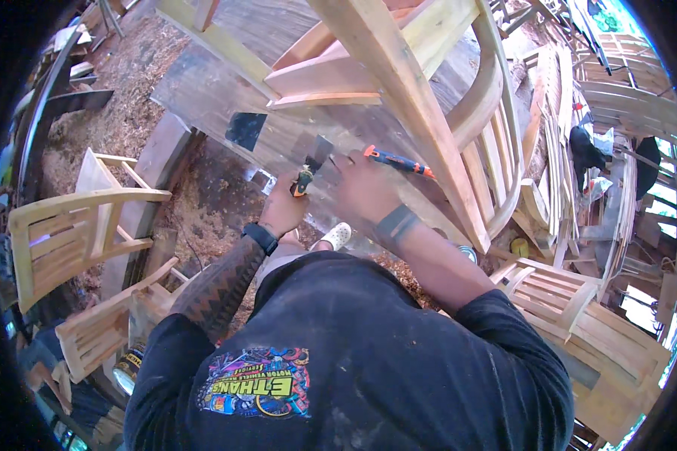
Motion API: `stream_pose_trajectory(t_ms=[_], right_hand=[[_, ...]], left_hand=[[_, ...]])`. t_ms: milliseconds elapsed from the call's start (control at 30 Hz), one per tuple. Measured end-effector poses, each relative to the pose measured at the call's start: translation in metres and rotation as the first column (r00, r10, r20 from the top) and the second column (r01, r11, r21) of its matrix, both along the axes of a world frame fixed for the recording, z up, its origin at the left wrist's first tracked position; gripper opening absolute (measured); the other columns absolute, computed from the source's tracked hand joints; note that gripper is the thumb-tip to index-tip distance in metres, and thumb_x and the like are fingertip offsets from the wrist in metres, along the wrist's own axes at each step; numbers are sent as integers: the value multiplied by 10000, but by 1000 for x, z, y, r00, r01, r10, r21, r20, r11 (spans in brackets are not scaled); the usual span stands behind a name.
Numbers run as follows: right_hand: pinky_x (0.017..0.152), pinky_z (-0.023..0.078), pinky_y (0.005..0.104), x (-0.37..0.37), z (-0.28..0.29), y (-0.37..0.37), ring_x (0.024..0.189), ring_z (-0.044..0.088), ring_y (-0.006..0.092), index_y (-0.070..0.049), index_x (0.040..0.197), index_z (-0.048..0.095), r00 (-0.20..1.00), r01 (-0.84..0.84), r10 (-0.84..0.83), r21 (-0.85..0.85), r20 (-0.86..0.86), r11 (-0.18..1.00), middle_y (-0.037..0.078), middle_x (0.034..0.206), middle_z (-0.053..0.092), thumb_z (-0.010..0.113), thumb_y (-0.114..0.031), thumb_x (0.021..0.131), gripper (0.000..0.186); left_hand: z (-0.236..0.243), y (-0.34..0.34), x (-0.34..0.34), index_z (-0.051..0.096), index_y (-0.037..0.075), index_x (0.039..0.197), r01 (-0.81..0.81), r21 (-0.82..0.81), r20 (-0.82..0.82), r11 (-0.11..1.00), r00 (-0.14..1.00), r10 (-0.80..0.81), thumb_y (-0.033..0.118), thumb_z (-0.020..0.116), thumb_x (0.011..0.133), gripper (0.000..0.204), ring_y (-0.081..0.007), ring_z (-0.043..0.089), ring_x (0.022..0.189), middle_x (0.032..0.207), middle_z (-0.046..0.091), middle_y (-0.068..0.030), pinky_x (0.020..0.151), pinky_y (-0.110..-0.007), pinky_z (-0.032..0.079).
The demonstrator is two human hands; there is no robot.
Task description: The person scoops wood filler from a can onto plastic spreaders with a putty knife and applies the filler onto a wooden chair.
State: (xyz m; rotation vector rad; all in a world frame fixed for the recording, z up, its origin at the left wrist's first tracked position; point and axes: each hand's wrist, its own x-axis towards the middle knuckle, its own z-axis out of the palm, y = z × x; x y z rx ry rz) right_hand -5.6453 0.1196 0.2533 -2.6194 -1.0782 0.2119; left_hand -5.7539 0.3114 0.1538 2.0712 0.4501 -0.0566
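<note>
A lettered, multicoloured print [253, 382] marks the black shirt [406, 338]. Over a worn board [210, 86], amid shavings [147, 71] and wooden chairs [90, 201], the left hand [282, 209] has its fingers clamped on a scraper [310, 167]; the right hand [365, 188] is near its blade [321, 147] (whether its fingers grip anything, I cannot tell). The can [129, 368] hides its contents.

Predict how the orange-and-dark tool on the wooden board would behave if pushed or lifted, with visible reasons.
The orange-and-dark tool is probably stiff, since it lies straight. Its slim shape suggests it would be light to lift. It would likely slide when pushed, as the board looks flat.
</note>
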Motion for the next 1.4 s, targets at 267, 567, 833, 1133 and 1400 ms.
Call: stream_pose_trajectory(t_ms=[267, 567, 833, 1133, 1400], right_hand=[[894, 618, 487, 1, -26, -8, 1074, 737, 374, -36, 1292, 691, 994, -101, 101, -4, 52, 995, 188, 1195, 679, 691, -216, 959, 379], [961, 602, 502, 31, -71, -25, 1152, 721, 408, -53, 1339, 687, 995, -22, 40, -188, 91, 982, 219, 1237, 712, 650, -176, 984, 377], [1114, 520, 530, 58, -5, -53, 1260, 673, 452, -22, 1373, 705, 874, 233, -146, 136, -463, 963, 262, 1270, 735, 645, -170, 1016, 392], [1145, 512, 542, -25, 63, -36, 1299, 642, 437, -51, 1459, 665, 984, -165, 179, 465, 13, 870, 197, 1427, 677, 745, -144, 921, 552], [1137, 523, 515, -14, 57, -31, 1295, 650, 404, -35, 1413, 666, 986, -124, 77, 348, 145, 929, 189, 1405, 665, 756, -164, 863, 571]], left_hand=[[-9, -10, -2, 608, 36, 1388, 22, -57, -2, 998, 1000, -22, 89, 762, 888, 525, -448, 713, 1172, 1254, 713, -262, 994, -484, 568], [-9, -17, -1, 595, 91, 1420, 73, -3, 10, 997, 997, -73, 184, 769, 923, 535, -464, 692, 1224, 1273, 715, -246, 1019, -497, 559], [-8, 4, -26, 589, 37, 1366, 131, -42, 276, 990, 954, -115, 83, 720, 979, 412, -307, 683, 1088, 1229, 671, -192, 963, -408, 548], [34, 10, -1, 582, 15, 1225, 38, -126, 81, 991, 996, -27, 110, 754, 929, 356, -297, 629, 928, 971, 612, -166, 884, -414, 542], [60, -4, 15, 621, -2, 1070, 45, 6, 85, 999, 995, -45, 178, 772, 950, 264, -446, 677, 959, 976, 675, -251, 816, -508, 518]])
